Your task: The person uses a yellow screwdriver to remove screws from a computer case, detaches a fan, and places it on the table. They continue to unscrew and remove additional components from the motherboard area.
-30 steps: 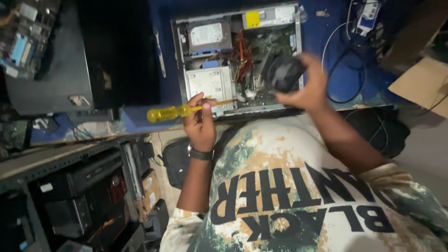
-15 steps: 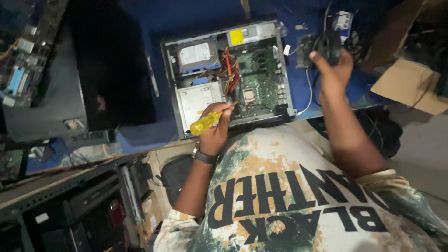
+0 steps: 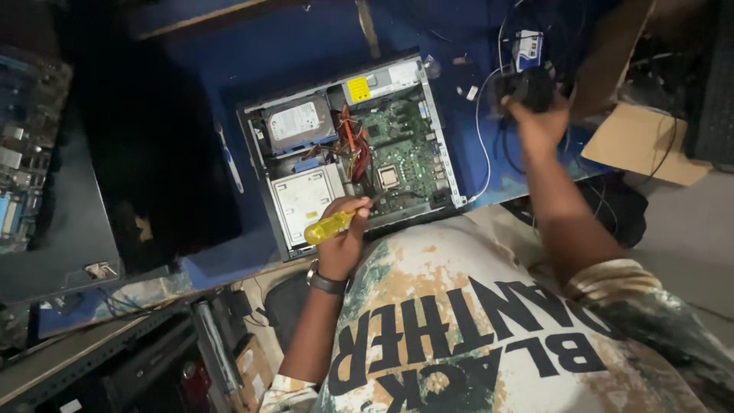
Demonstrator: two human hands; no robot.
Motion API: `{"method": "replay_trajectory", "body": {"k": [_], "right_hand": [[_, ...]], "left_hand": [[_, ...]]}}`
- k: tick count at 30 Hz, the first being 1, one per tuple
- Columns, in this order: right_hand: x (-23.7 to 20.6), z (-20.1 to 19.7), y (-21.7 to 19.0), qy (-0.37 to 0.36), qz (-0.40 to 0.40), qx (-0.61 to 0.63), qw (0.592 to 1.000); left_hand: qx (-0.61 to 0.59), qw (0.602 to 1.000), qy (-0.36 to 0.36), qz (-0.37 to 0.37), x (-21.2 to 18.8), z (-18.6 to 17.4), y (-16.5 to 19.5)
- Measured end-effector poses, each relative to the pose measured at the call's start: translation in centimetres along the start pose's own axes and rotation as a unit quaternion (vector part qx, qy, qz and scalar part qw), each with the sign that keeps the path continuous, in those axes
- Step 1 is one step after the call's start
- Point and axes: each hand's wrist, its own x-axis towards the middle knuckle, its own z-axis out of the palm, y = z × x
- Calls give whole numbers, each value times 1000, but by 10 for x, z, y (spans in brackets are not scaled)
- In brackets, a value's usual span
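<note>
Progress is judged to be well into a strip-down of the open grey metal computer case (image 3: 264, 153), which lies on its side on the blue surface (image 3: 306, 53) with its side panel off. The green motherboard (image 3: 405, 149) is exposed, and the square silver processor socket (image 3: 388, 177) at its middle is left bare, with no cooler over it. A black round cooling fan with its heatsink (image 3: 526, 88) is held clear of the case, over the right part of the surface, beside a tangle of white and black cables (image 3: 482, 130). Left inside, as far as can be seen, are the silver hard drive (image 3: 294, 121), the pale grey optical drive box (image 3: 304, 197) and the bundle of red and orange wires (image 3: 355, 145).

The left hand (image 3: 344, 229) is bent up from the elbow at the near edge of the case, a dark wristwatch (image 3: 327, 283) on the wrist. Its fingers are closed around a yellow translucent-handled screwdriver (image 3: 330, 226), whose shaft points up and right towards the motherboard. The right hand (image 3: 539, 122) is stretched out and raised to the right, its fingers wrapped over the fan from below.
</note>
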Motion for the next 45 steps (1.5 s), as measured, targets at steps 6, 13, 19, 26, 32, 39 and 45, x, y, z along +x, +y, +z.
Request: {"method": "replay_trajectory", "body": {"k": [6,13,19,26,32,39,45], "right_hand": [[45,7,-39,-46,235,106,965],[85,9,-34,-37,77,-61,994],[104,-10,-8,-49,-6,-163,985],[105,-4,-11,5,24,-338,941],[93,8,-7,40,-53,-388,919],[38,0,11,43,-236,-361,901],[-75,-1,-20,-93,-204,-326,919]], "left_hand": [[-32,998,7,-59,9,4,4],[-43,996,9,-83,12,7,7],[-23,995,4,-95,13,5,3],[-27,995,-6,-99,19,2,4],[-36,995,-15,-96,22,1,8],[-19,995,-13,-94,18,0,6],[-18,998,11,-60,15,-2,3]]}}
